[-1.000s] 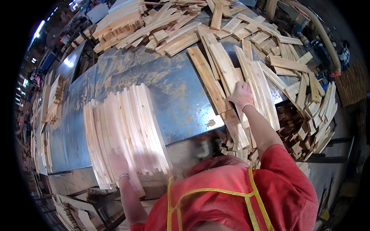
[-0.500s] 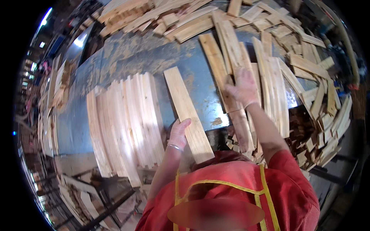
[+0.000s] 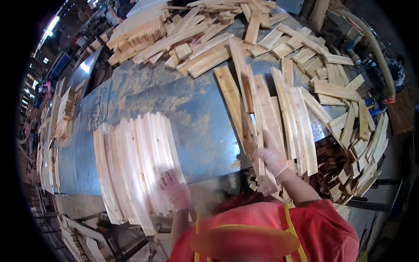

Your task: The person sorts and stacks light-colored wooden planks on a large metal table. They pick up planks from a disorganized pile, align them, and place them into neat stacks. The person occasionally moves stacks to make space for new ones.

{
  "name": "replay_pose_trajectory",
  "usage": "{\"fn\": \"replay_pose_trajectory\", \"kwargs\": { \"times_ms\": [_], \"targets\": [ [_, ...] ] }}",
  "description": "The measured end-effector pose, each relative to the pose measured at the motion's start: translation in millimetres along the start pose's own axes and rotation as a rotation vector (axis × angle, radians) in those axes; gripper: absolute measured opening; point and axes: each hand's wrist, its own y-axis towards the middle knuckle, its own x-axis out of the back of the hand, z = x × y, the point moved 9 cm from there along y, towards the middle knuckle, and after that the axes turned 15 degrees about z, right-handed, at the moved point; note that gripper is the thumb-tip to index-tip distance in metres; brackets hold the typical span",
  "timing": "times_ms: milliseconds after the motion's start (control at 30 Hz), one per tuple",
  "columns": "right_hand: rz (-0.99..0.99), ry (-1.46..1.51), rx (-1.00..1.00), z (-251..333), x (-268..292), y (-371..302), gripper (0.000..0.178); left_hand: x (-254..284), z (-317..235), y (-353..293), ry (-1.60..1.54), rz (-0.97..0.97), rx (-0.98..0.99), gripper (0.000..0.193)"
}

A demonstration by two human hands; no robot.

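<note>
Red cloth fills the lower part of the frame, your shirt point(image 3: 323, 222) lying under a yellow-edged apron. Your hands are apart. At lower centre your left hand point(image 3: 174, 190) rests, fingers loosely spread, on the near right corner of a row of boards point(image 3: 131, 166), which lie side by side at left of centre with their near ends past the metal edge of the bench point(image 3: 205, 144). If you lean hard on those overhanging ends, boards could tip; a sideways shove could skew the row. Right of centre, your right hand point(image 3: 274, 161) is on the near end of some overlapping boards point(image 3: 268, 109); blur hides whether its fingers are closed round one. Because those boards lie across one another, pulling one could drag its neighbours off the near edge, and rough edges could snag your fingers. To their right sits a jumble of short pieces point(image 3: 331, 157). Farther off, loose boards point(image 3: 305, 56) sprawl at upper right, where one knock could start a slide, and a neater stack point(image 3: 137, 32) stands at upper left. Beyond the sprawl, a ribbed hose point(image 3: 375, 48) curves down.
</note>
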Motion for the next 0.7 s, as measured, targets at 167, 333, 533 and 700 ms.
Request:
{"fn": "replay_pose_trajectory", "kwargs": {
  "times_ms": [167,333,533,700],
  "targets": [
    [-0.126,-0.272,0.105,103,47,69,0.092,17,-5,-2,-0.062,-0.030,-0.142,0.070],
    [-0.443,-0.493,0.508,304,180,165,0.071,46,-57,-41,-0.328,-0.044,-0.428,0.063],
    [-0.157,-1.158,-0.238,69,52,233,0.094,17,-93,-57,-0.378,0.224,-0.361,0.076],
    [-0.262,-1.064,-0.347,32,99,232,0.031,23,-109,-54,-0.260,0.343,-0.387,0.076]
  ]
}}
